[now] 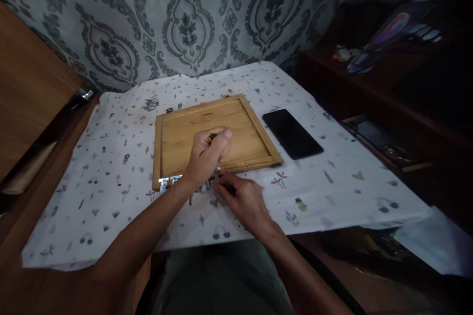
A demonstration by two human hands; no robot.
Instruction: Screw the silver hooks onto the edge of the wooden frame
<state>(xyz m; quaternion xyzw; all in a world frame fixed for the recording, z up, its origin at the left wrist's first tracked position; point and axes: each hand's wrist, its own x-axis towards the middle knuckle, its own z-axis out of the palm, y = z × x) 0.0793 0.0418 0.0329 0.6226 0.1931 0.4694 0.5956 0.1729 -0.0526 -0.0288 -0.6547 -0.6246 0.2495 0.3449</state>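
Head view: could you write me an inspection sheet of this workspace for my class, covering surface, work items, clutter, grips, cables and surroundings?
Surface: white tablecloth printed with small motifs, lightly creased.
Work items: wooden framed panel lies flat; metal hinge-like pieces sit along its near edge.
Clutter: smartphone lies right of the panel, screen dark.
Left grip: left hand is closed around a yellow-and-black handle, apparently a screwdriver's.
Right grip: right hand has its fingers at the panel's near edge; whether they hold anything is unclear.
Cables: nothing seen on the tablecloth.
Surroundings: damask-patterned wallpaper behind; brown wooden panelling at left; the right side is dim.
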